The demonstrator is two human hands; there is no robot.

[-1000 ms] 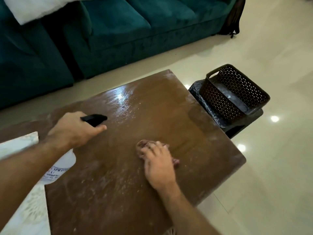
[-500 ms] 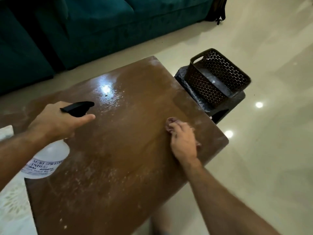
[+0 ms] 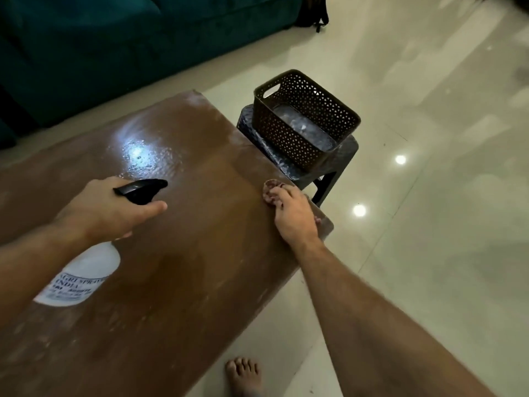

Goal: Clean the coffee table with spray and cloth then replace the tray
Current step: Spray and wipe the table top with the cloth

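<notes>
At centre left, the left hand (image 3: 111, 209) is gripping a white spray bottle (image 3: 83, 276) by its black trigger head, forefinger extended, above the glossy brown wooden table (image 3: 177, 253). At centre right, the right hand (image 3: 294, 216) is pressing a small reddish cloth (image 3: 270, 186) flat against the table's right edge, fingers apparently spread over it. A dark perforated plastic basket (image 3: 303, 121) is sitting on a dark stool (image 3: 340, 164) in the upper middle. Teal velvet sofa (image 3: 128, 38) is filling the upper left.
</notes>
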